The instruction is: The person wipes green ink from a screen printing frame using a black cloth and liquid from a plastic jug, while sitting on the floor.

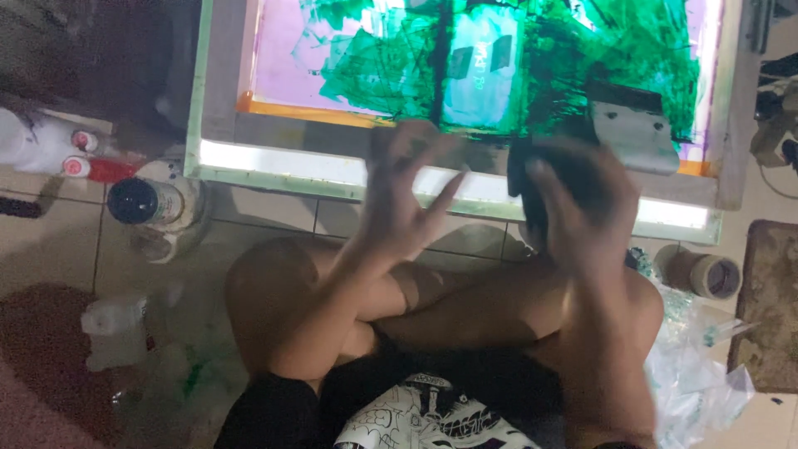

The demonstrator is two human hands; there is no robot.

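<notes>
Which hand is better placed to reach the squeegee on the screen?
Right. The right hand is just below the squeegee; the left hand is farther off, fingers spread and empty.

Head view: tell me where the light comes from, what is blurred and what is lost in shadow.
Head view: the light comes from below the printing screen, glowing through its pink mesh and green ink; both the left hand and the right hand are motion-smeared; the dark object in the right hand is too blurred to identify; the upper left corner is in deep shadow.
</notes>
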